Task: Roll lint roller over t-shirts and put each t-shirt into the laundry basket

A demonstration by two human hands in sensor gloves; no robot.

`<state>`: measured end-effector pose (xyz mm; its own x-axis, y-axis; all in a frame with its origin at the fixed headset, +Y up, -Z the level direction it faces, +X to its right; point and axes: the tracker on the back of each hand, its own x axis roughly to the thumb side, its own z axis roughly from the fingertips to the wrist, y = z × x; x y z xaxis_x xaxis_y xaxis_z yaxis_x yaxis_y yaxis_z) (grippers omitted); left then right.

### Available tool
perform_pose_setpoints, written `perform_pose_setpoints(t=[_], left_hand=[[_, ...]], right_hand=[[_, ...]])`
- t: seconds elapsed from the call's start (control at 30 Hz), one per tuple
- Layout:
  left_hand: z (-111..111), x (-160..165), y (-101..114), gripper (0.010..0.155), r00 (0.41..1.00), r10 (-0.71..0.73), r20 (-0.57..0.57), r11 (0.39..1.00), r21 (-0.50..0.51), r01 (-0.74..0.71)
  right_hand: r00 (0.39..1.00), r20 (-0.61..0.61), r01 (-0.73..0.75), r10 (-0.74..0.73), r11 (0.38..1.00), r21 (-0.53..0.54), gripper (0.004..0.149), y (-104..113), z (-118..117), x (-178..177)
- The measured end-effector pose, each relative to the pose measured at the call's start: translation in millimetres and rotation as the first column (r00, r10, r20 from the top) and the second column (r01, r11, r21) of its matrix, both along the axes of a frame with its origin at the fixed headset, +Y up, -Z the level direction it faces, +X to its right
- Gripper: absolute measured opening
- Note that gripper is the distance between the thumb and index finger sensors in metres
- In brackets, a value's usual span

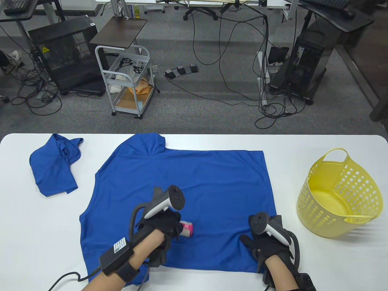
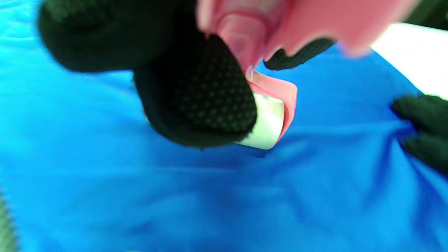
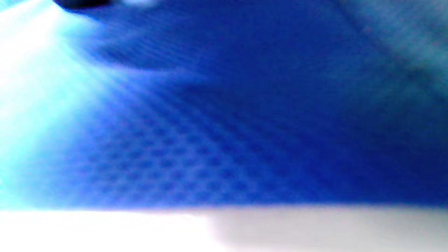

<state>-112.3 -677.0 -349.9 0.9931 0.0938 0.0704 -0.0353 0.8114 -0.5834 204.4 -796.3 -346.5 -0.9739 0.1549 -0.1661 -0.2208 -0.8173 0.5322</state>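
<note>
T-shirt (image 1: 182, 194), blue, lies spread flat across the middle of the white table (image 1: 272, 142), and from my remote seat I read the scene from its left side across; at the far left a second blue t-shirt (image 1: 54, 165) sits crumpled, well apart from the spread one. My left hand (image 1: 162, 229) is over the lower middle of the spread shirt, fingers curled round the pink lint roller (image 1: 186, 229); in the left wrist view the pink frame and pale roll of the lint roller (image 2: 269, 119) sit against the blue cloth just past a gloved fingertip (image 2: 203, 101), though that picture is blurred. Further right, my right hand (image 1: 263, 244) rests on the shirt near its lower right corner, fingers laid out fairly straight on the cloth and grasping nothing that I can see; the right wrist view shows only blurred blue fabric (image 3: 245, 122) close up, with the white table edge (image 3: 105, 231) below it. At the far right the yellow laundry basket (image 1: 339, 194) stands on the table, perforated, tilted a little toward the shirt, apart from it; I see nothing in the part of its inside that shows. Behind the table, on the grey floor, I make out a white wire cart (image 1: 127, 78) and loose black cables (image 1: 230, 75).
</note>
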Motion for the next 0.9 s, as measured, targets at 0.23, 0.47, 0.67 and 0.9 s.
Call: perform_pose_setpoints(t=[0.23, 0.47, 0.67, 0.9], left_hand=[[-39.5, 6.8, -4.2, 0.055, 0.996, 0.006, -0.087, 0.999, 0.039, -0.003], [-131.3, 17.8, -38.4, 0.063, 0.969, 0.080, -0.234, 0.991, 0.124, -0.052], [-134.2, 18.5, -56.1, 0.074, 0.971, 0.100, -0.216, 0.994, 0.057, -0.090], [-75.4, -1.1, -31.1, 0.067, 0.992, 0.096, -0.082, 0.995, -0.030, -0.099]], right_hand=[[1.000, 0.000, -0.002, 0.002, 1.000, 0.002, 0.073, -0.1, 0.2, 0.5], [1.000, -0.001, -0.001, 0.001, 1.000, 0.003, 0.073, -0.4, 0.3, 0.2], [1.000, -0.005, 0.002, -0.002, 1.000, -0.006, 0.073, -0.4, 0.1, -0.2], [1.000, -0.001, -0.012, 0.012, 1.000, 0.002, 0.072, -0.1, 0.1, -0.9]])
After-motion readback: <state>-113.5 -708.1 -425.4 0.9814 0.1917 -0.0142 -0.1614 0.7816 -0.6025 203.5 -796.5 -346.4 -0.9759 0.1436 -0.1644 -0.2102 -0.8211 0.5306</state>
